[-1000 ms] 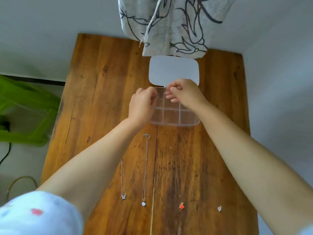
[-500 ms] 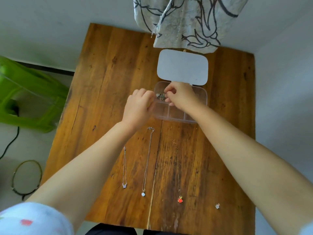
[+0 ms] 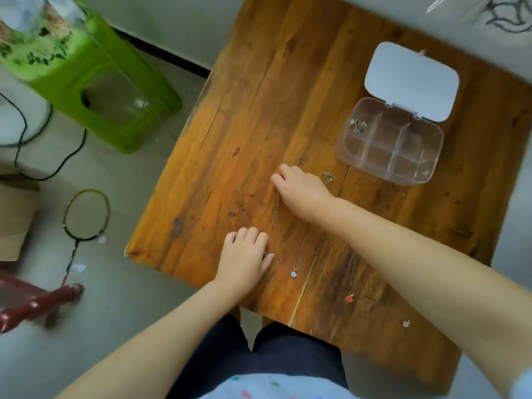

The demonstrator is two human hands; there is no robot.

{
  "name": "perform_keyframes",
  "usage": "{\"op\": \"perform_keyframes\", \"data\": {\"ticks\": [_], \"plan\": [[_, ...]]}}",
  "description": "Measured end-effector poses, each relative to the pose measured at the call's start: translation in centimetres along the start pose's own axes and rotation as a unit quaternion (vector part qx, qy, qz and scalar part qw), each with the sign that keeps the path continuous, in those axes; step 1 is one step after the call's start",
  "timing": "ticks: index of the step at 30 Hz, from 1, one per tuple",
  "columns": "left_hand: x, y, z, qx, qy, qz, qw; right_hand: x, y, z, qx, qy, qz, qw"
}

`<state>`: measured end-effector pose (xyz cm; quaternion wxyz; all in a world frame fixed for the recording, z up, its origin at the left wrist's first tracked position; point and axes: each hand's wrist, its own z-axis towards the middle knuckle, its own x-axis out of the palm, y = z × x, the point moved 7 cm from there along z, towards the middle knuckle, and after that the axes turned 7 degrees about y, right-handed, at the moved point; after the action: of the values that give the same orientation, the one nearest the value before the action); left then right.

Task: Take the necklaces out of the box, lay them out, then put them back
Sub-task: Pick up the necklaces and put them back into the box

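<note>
A thin silver necklace chain [image 3: 275, 216] runs taut along the wooden table [image 3: 244, 116] between my two hands. My right hand [image 3: 300, 191] pinches its far end; my left hand [image 3: 247, 259] holds the near end, where a small dark pendant [image 3: 267, 254] shows at the fingertips. To the right lie a necklace with a blue pendant [image 3: 293, 274], one with a red pendant [image 3: 349, 298] and a small loose pendant [image 3: 406, 323]. The clear compartment box [image 3: 426, 174] stands open at the back right, its white lid [image 3: 411, 82] flipped up. One bunched necklace [image 3: 358, 125] lies in its far-left compartment.
A small clasp bunch [image 3: 328, 177] lies just right of my right hand. A patterned cloth [image 3: 506, 15] hangs at the table's far right corner. On the floor to the left are a green plastic stool [image 3: 103, 90], a badminton racket [image 3: 85, 217], black cables [image 3: 20, 139] and a cardboard box [image 3: 11, 220].
Both hands left the box and moved toward the near left part of the table, drawing a necklace out straight between them. The camera view swung to the left.
</note>
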<state>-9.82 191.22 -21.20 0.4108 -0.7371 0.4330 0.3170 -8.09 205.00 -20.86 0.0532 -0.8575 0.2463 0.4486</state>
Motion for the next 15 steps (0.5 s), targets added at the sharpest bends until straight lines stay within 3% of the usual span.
{"op": "perform_keyframes", "data": {"ticks": [6, 8, 10, 11, 12, 13, 15], "plan": [[-0.4, -0.2, 0.7, 0.074, -0.027, 0.022, 0.997, 0.2, 0.7, 0.8, 0.014, 0.036, -0.070, 0.997], [-0.9, 0.2, 0.8, 0.099, -0.030, -0.002, 0.995, 0.2, 0.2, 0.4, 0.045, 0.035, 0.028, 0.998], [-2.2, 0.9, 1.1, 0.096, -0.039, -0.075, 0.992, 0.2, -1.0, -0.4, 0.081, 0.015, 0.213, 0.973], [-3.0, 1.1, 1.4, 0.086, -0.041, -0.117, 0.989, 0.3, -1.8, -1.0, 0.100, 0.000, 0.325, 0.940], [-3.9, 1.2, 1.7, 0.080, -0.040, -0.158, 0.983, 0.5, -2.6, -1.8, 0.114, -0.016, 0.452, 0.885], [-4.8, 1.0, 2.1, 0.086, -0.045, -0.189, 0.977, 0.8, -3.2, -2.7, 0.117, -0.027, 0.590, 0.798], [-6.9, -0.6, 2.9, 0.130, -0.063, -0.204, 0.968, 0.8, -3.9, -4.5, 0.077, -0.042, 0.815, 0.573]]}}
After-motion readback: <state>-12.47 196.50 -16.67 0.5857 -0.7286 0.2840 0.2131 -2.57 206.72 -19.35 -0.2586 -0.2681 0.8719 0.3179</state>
